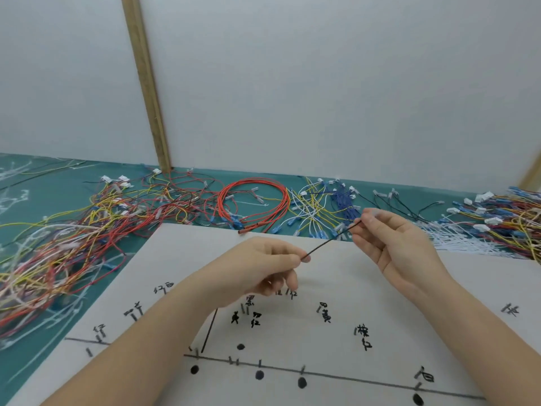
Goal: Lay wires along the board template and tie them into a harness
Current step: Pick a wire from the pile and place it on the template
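A thin black wire is stretched taut between both hands above the white board template. My left hand pinches it near the middle of the board; its free tail hangs down to the drawn line. My right hand pinches the other end, higher and to the right. The template carries black handwritten labels, tick marks and dots along a drawn line.
Loose wires lie on the green mat behind the board: a tangled multicolour heap at left, a red coil, yellow, white and blue wires, white cable ties, and another connector heap at right. A white wall stands behind.
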The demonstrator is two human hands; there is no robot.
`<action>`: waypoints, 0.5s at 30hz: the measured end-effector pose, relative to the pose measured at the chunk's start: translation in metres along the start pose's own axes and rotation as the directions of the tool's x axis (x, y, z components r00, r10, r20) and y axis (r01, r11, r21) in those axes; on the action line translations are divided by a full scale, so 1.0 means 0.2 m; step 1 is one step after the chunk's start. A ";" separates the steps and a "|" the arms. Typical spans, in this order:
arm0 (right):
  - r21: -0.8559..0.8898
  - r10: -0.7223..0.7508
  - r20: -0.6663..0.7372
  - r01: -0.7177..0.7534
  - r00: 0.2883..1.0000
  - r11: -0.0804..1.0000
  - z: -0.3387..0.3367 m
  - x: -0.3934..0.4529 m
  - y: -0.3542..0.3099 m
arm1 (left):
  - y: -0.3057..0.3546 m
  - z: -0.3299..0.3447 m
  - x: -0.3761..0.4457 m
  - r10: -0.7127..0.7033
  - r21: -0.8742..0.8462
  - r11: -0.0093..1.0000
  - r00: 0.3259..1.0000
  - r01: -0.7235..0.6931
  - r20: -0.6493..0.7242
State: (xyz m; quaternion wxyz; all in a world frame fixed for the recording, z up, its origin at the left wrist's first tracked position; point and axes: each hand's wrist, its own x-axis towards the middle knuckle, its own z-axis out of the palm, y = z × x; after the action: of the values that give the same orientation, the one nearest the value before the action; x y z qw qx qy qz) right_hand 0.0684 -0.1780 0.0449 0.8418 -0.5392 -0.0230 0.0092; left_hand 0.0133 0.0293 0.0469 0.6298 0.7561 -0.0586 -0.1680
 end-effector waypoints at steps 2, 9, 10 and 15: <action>-0.009 -0.003 0.037 0.003 0.999 1.000 0.04 -0.01 -0.01 | 0.02 0.00 -0.04 0.029 0.197 0.980 0.999 -0.031 0.014; -0.478 0.125 0.257 0.014 0.958 0.878 0.23 -0.07 0.08 | -0.10 0.00 -0.38 0.112 0.505 0.863 0.969 0.015 -0.219; -0.537 0.139 0.289 0.040 0.947 0.843 0.26 -0.08 0.10 | -0.12 0.00 -0.43 0.115 0.475 0.880 0.956 0.028 -0.270; -0.718 0.206 0.396 0.162 0.895 0.677 0.39 -0.09 0.19 | -0.19 0.04 -0.58 0.123 0.507 0.857 0.923 0.086 -0.364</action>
State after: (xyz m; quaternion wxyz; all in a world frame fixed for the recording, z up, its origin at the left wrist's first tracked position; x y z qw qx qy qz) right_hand 0.0460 -0.0919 0.0436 0.5242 -0.8144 -0.2104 0.1327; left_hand -0.1033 0.0648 0.0297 0.4057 0.9138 0.0156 0.0112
